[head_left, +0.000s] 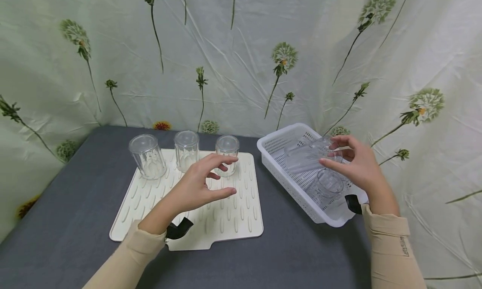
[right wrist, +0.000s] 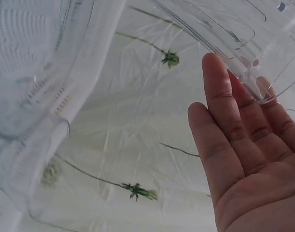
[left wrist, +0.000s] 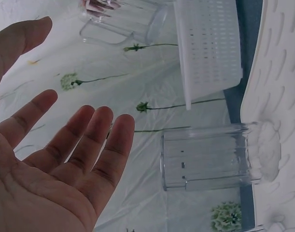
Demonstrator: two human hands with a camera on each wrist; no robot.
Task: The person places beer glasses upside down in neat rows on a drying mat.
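Observation:
My right hand is over the white basket, thumb and fingers round one end of a clear glass cup that lies tilted on its side. In the right wrist view its fingers meet the cup's edge. Another clear cup is in the basket nearer me. My left hand is held over the white drying mat, fingers spread and holding nothing. Nearest it is an upside-down glass, also seen apart from the hand in the left wrist view. Two more upside-down glasses stand left of it.
The white perforated basket sits at an angle on the right of the dark grey table. A flower-printed cloth hangs behind the table and along its right side.

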